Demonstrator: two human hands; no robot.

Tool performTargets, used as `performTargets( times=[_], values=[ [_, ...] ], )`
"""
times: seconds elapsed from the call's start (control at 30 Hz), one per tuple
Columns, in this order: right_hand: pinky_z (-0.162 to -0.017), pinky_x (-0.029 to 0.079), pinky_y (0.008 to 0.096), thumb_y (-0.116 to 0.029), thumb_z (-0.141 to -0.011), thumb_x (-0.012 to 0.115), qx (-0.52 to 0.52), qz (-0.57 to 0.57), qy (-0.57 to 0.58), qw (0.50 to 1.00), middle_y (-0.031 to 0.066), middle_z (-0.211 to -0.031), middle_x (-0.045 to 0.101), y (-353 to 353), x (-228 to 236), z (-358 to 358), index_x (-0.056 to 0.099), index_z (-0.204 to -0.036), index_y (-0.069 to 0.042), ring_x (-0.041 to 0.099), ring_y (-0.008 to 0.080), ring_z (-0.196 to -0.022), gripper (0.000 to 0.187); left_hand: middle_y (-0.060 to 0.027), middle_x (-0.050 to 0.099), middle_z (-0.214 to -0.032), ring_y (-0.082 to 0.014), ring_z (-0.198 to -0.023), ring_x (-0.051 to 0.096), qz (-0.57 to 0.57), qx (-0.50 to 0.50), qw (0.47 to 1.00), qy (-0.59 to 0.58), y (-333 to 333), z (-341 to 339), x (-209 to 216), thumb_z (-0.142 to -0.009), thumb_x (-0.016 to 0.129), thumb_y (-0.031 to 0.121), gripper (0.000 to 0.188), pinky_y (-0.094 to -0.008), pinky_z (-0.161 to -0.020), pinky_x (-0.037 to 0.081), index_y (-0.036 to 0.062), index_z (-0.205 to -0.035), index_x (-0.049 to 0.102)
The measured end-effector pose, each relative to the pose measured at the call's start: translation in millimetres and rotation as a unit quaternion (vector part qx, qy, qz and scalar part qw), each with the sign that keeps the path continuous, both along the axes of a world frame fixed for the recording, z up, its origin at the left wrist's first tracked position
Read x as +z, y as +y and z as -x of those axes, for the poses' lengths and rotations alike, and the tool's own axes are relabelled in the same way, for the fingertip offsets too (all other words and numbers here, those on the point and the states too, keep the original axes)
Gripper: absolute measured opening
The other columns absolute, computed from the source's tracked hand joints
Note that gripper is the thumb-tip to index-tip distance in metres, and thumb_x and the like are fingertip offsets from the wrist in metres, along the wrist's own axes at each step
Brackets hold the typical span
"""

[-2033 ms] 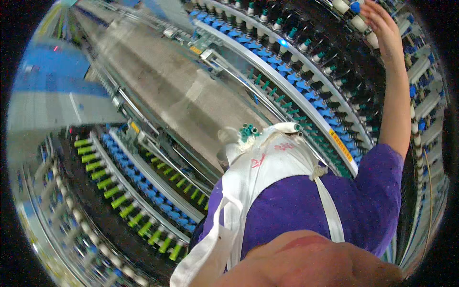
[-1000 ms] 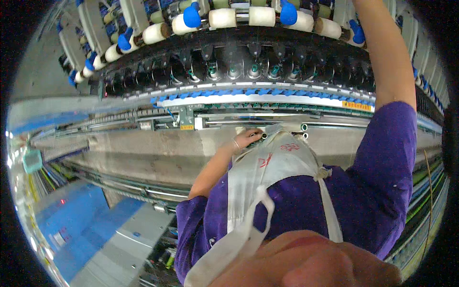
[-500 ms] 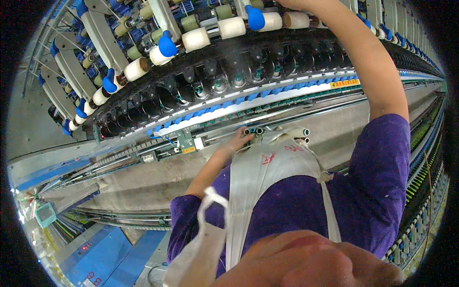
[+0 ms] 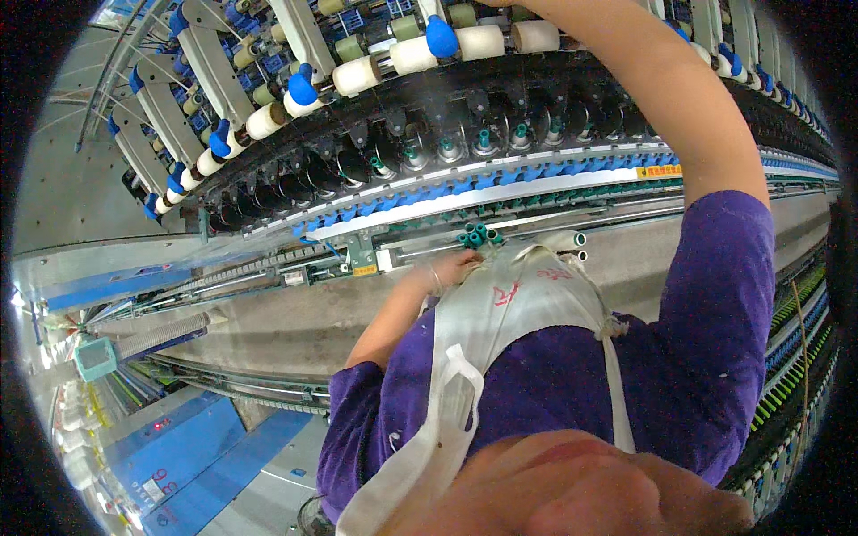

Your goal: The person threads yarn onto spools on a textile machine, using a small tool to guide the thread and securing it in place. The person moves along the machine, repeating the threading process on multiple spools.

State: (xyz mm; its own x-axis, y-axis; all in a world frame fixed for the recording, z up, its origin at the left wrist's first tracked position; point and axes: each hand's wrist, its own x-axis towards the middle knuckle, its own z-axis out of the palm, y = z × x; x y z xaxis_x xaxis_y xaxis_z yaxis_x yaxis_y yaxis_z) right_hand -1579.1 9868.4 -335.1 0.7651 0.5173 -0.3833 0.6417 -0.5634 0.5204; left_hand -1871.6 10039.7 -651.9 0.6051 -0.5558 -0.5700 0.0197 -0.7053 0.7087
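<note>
Left hand (image 4: 460,266) rests at the left edge of the pouch of a white apron (image 4: 469,330), just beside a cluster of teal tubes (image 4: 478,235). Its fingers look bent, but blur and the cloth prevent confirming whether they grip anything. Right hand is beyond the upper edge of the view; only the right forearm (image 4: 661,76) can be inspected, crossing in front of the machine near the white rollers (image 4: 357,77) and blue knobs (image 4: 441,37). What that hand holds cannot be told.

Location: the teal tubes stand bunched at the pouch mouth, open ends outward. Two pale tubes (image 4: 563,239) protrude at the right side of the pouch. Spindles (image 4: 484,139) with teal tops line the machine beyond.

Handling assessment: the teal tubes appear hollow and thin-walled, hence probably light, stiff and rather smooth; fracture seems unlikely, slipping or rolling more so. The recommended hold is around the outer wall just below the exposed rim, one tube at a time. The apron cloth looks soft and would give under pressure.
</note>
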Motion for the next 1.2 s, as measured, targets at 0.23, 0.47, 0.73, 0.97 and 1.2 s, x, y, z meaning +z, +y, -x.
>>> performTargets(
  times=[0.23,0.47,0.73,0.97,1.2],
  values=[
    [-0.076,0.05,0.0464,-0.009,-0.082,0.057,0.033,-0.178,0.06,0.982,0.0143,-0.107,0.064,-21.3,-12.0,-7.8,0.06,-0.116,-0.007,0.061,0.0346,-0.096,0.034,-0.017,0.064,-0.111,-0.027,-0.097,0.064,0.02,0.194,0.97,-0.146,16.9,-9.1,87.1,-0.089,0.058,0.026,0.032,-0.0349,-0.084,0.05,0.0058,-0.114,0.061],
    [-0.083,0.048,0.0441,-0.006,-0.088,0.051,-0.032,-0.224,0.099,0.969,0.015,-0.119,0.059,-22.1,0.4,2.9,0.055,-0.126,-0.007,0.057,0.0324,-0.105,0.038,-0.0034,0.066,-0.092,-0.0068,-0.072,0.054,0.299,0.236,0.923,-0.052,5.1,-29.8,144.5,-0.092,0.057,0.017,0.027,-0.0211,-0.063,0.044,0.0031,-0.114,0.062],
    [-0.089,0.046,0.0458,-0.008,-0.087,0.053,0.0,-0.188,0.091,0.978,0.0133,-0.125,0.057,-25.7,-10.1,1.7,0.053,-0.13,-0.01,0.055,0.0319,-0.108,0.043,-0.0013,0.063,-0.076,-0.0023,-0.052,0.036,0.348,0.349,0.869,-0.045,-30.6,-92.2,126.5,-0.094,0.053,0.014,0.019,-0.0184,-0.046,0.025,0.0038,-0.105,0.064],
    [-0.088,0.046,0.0452,-0.009,-0.087,0.053,-0.005,-0.299,0.095,0.949,0.0163,-0.125,0.056,-31.1,-9.6,-4.9,0.051,-0.132,-0.008,0.055,0.0321,-0.108,0.045,-0.0008,0.061,-0.073,-0.0032,-0.051,0.037,0.356,0.352,0.865,-0.014,-47.9,-99.6,121.2,-0.093,0.053,0.015,0.018,-0.0189,-0.045,0.025,0.0036,-0.102,0.064],
    [-0.078,0.049,0.0426,-0.006,-0.084,0.054,0.02,-0.326,0.123,0.937,0.016,-0.107,0.064,-33.5,-5.3,-2.9,0.063,-0.116,-0.002,0.061,0.0295,-0.092,0.033,0.0001,0.061,-0.072,-0.0046,-0.053,0.041,0.362,0.368,0.856,-0.014,-66.5,-107.1,132.1,-0.094,0.053,0.018,0.019,-0.0191,-0.048,0.029,0.0046,-0.1,0.065]
  ],
)
